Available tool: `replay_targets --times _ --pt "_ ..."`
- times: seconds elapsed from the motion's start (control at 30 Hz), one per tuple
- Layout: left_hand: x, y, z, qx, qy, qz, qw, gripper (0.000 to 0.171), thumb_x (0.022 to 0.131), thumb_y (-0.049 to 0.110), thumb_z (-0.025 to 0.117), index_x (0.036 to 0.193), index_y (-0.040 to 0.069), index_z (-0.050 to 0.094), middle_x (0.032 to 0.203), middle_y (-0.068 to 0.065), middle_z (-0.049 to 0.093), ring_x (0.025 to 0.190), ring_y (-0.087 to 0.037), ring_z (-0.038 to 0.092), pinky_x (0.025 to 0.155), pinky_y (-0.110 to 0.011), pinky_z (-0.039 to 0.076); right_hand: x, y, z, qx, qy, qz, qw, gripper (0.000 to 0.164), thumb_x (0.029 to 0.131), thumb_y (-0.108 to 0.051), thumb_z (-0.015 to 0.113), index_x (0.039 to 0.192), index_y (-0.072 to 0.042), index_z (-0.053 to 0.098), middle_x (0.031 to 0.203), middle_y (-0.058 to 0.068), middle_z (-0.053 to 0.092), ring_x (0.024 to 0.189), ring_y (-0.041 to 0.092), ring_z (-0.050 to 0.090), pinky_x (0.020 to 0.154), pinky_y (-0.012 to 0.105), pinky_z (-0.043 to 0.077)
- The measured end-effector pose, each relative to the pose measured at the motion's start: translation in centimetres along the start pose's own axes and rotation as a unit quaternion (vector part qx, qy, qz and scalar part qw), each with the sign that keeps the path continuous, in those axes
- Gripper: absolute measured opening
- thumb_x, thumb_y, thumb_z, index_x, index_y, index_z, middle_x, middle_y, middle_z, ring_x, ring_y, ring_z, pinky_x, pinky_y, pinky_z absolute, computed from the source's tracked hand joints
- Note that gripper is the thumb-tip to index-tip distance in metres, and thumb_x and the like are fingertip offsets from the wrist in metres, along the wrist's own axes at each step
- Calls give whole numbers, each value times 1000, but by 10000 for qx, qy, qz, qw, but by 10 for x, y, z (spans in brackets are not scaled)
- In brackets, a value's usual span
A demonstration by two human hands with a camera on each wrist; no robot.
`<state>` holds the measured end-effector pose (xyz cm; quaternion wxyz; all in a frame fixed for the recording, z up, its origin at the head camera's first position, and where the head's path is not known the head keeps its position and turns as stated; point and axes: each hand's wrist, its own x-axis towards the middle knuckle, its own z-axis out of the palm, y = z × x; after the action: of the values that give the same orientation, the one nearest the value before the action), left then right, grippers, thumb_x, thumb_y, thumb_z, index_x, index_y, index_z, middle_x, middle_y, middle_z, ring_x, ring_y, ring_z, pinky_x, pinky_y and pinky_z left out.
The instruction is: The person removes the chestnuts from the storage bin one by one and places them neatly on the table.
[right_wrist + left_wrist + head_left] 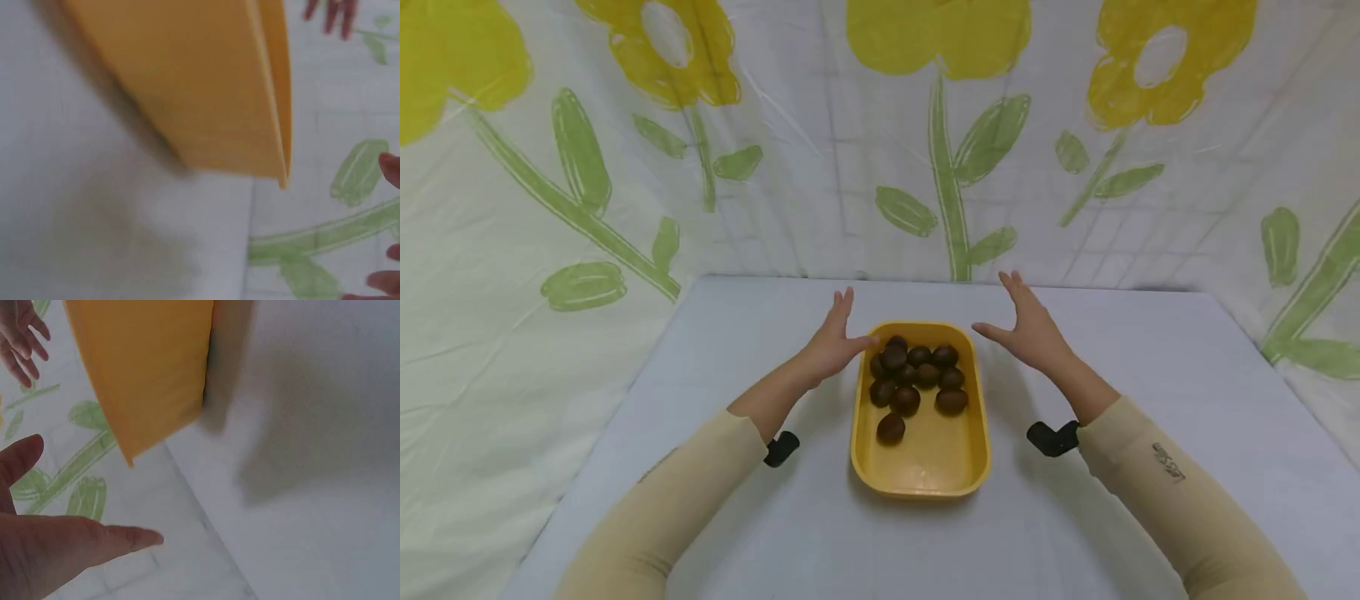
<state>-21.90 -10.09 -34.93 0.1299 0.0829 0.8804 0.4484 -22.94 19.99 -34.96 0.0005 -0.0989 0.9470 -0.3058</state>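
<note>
Yellow tray (922, 468) stood between the table's (775, 533) left and right edges, brown round pieces (906, 401) mostly toward its far end. Left hand (831, 345) and right hand (1030, 332), spread wide, held nothing; handling was apparently unstarted or finished, which could not be determined.

A white desk (1150, 358) reaches back to a pale sheet (797, 192) printed with yellow flowers (940, 33) — two with whitish oval centres (666, 33) — on green stems (951, 208) with broad leaves (992, 137). The sheet also flanks the desk at left and right, with faint creases.
</note>
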Motion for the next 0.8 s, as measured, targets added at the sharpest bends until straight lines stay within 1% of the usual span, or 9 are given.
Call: replay_targets --times 0.03,0.1,0.2,0.27,0.33,0.43,0.53,0.7,0.8 --pt "-2 0 2 -427 -138 -285 9986 87 89 26 57 151 21 -5 157 -6 -12 145 -30 -5 116 -53 5 -2 1 1 510 -156 178 9984 92 84 -47 61 151 -13 7 157 15 5 142 40 11 110 60 21" --pt "-5 -3 7 -1228 -293 -755 9891 85 89 18 56 151 20 -2 158 -6 -6 145 -29 0 116 -51 9 -6 2 4 1401 -434 575 9875 88 86 -44 60 151 -11 10 156 15 12 141 38 20 109 55 27" --pt "-8 -8 17 -2284 -370 -1229 9651 83 88 7 53 151 15 0 158 -7 -2 146 -27 3 116 -48 11 -12 4 11 2447 -743 965 9619 81 89 -38 57 150 -8 12 156 14 16 140 34 25 109 48 31" --pt "-10 -13 24 -2899 -376 -1382 9463 83 86 0 50 151 10 0 158 -9 -2 146 -26 1 117 -46 11 -17 5 15 2860 -828 1083 9485 76 91 -34 55 149 -6 14 155 14 18 140 31 26 110 45 31" --pt "-12 -17 32 -3335 -379 -1449 9308 82 84 -5 47 150 7 0 158 -10 -2 146 -25 0 117 -44 11 -21 3 18 3189 -851 1113 9374 72 92 -30 55 149 -4 18 155 14 20 140 29 27 110 42 31" --pt "-15 -24 40 -3675 -395 -1429 9181 82 82 -11 43 150 4 -1 158 -12 -1 145 -26 2 117 -42 14 -26 -5 18 3537 -924 1057 9248 67 92 -27 55 147 -2 24 153 15 25 138 28 31 109 40 32" --pt "-17 -29 47 -3915 -445 -1363 9089 80 82 -14 40 150 3 1 158 -12 3 145 -28 7 116 -41 17 -29 -16 17 3815 -1241 970 9109 65 92 -24 56 145 0 26 151 18 28 136 29 35 107 39 35" --pt "-18 -31 53 -4199 -421 -1214 8984 77 81 -15 36 150 6 9 157 -11 13 143 -28 16 116 -41 19 -31 -34 18 4166 -2296 966 8743 62 94 -17 52 144 5 24 150 24 25 135 34 34 103 39 39" --pt "-18 -31 55 -4347 -363 -1159 8924 77 81 -15 35 150 8 12 156 -10 16 143 -27 18 116 -41 19 -30 -43 24 4223 -2905 1125 8513 60 95 -16 49 144 6 23 150 25 25 134 38 35 103 43 40"
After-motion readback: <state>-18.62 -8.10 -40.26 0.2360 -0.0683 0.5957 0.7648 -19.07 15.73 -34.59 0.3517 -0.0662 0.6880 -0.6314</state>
